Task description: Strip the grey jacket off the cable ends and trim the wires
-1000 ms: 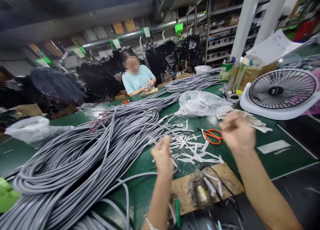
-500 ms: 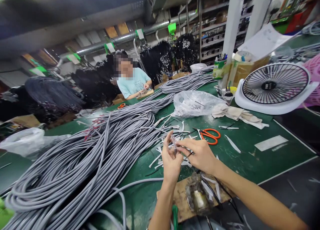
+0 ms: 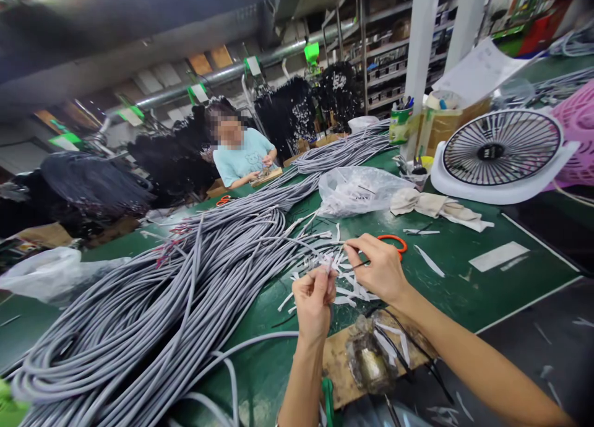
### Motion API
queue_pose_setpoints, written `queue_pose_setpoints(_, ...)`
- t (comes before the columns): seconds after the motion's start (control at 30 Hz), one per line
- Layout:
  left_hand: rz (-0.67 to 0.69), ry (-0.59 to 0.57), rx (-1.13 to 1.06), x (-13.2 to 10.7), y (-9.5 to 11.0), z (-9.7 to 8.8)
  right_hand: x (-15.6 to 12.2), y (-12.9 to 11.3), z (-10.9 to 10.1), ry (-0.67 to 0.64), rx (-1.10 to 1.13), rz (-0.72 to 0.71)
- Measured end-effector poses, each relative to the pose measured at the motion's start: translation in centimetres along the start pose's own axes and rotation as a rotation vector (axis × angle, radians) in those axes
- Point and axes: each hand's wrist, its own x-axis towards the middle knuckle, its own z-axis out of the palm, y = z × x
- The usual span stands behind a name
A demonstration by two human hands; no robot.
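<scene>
A cable end [image 3: 330, 265] sticks up from the pinched fingers [image 3: 320, 280] of the left hand [image 3: 313, 306], which is closed narrow around it above the green bench mat [image 3: 464, 278]. Pale scraps behind it make the exact tip hard to pick out. The right hand [image 3: 378, 269] is also narrow, with thumb and forefinger closed on a thin dark wire [image 3: 359, 264] that reaches toward that end, and the two hands are nearly touching.

For fine work like this, a short, firm pinch close to the end looks right: the less cable stands free, the less it should wobble. Steadying the hands against each other, as they are close enough to do here, would seem to help too, as would keeping the fingers clear of the loose bits.

White strips [image 3: 352, 294] lie scattered just under the hands, and orange scissors [image 3: 394, 241] sit partly hidden beyond the right hand. A wooden board [image 3: 338, 368] lies nearer the person, and a big heap of grey cables [image 3: 139, 309] fills the bench to the left. Farther off are a clear plastic bag [image 3: 357, 192], a crumpled cloth [image 3: 434, 204] and a white fan [image 3: 499, 151]. Across the bench, a co-worker [image 3: 241, 158] in a pale blue shirt handles something small.
</scene>
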Motion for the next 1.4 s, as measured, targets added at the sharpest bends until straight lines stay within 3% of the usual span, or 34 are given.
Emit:
queue_pose_setpoints(0.1,0.051,0.038,0.019,-0.2,0.2,-0.2,0.9,1.3,-0.9,0.235,-0.144,0.099)
queue_pose_setpoints(0.17,0.062,0.071,0.058,-0.1,0.2,-0.2,1.3,1.1,-1.5,0.304,-0.048,0.174)
queue_pose_setpoints(0.27,0.051,0.073,0.194,0.1,-0.1,0.1,1.2,-0.6,-1.7,-0.085,0.444,0.072)
queue_pose_setpoints(0.4,0.119,0.057,0.439,0.2,-0.3,0.2,1.0,-2.1,-1.6,-0.2,0.735,0.213)
queue_pose_setpoints(0.57,0.23,-0.023,0.56,0.0,0.2,-0.3,1.2,-1.2,-1.4,-0.421,0.897,0.363)
queue_pose_setpoints(0.67,0.167,0.057,0.465,0.3,0.3,-0.3,1.1,-1.1,-1.5,-0.439,0.81,0.346)
queue_pose_setpoints(0.8,0.079,0.23,0.243,0.8,0.2,0.0,0.6,-1.3,-1.5,-0.329,0.687,0.251)
queue_pose_setpoints(0.87,0.089,0.288,0.258,0.8,0.0,0.0,0.4,-1.2,-1.4,-0.277,0.635,0.219)
queue_pose_setpoints(0.93,0.128,0.351,0.419,0.8,-0.2,-0.4,0.2,-1.0,-1.4,-0.236,0.584,0.206)
queue_pose_setpoints(1.07,0.196,0.4,1.066,1.0,0.2,-2.2,0.2,-0.8,-1.6,-0.144,0.487,0.197)
queue_pose_setpoints(1.13,0.213,0.447,1.27,1.3,0.9,-3.1,0.4,-0.8,-1.8,-0.089,0.421,0.185)
queue_pose_setpoints(1.2,0.353,0.591,1.257,1.2,1.5,-3.5,0.5,-0.9,-2.0,-0.043,0.345,0.155)
queue_pose_setpoints(1.27,0.666,0.708,1.049,0.8,1.7,-3.0,0.5,-1.0,-2.0,-0.023,0.284,0.108)
queue_pose_setpoints(1.33,1.0,0.619,0.819,0.1,1.2,-1.9,0.4,-1.3,-1.9,-0.028,0.253,0.06)
queue_pose_setpoints(1.4,1.163,0.339,0.811,-0.3,0.5,-0.6,0.3,-1.6,-1.8,-0.041,0.255,0.023)
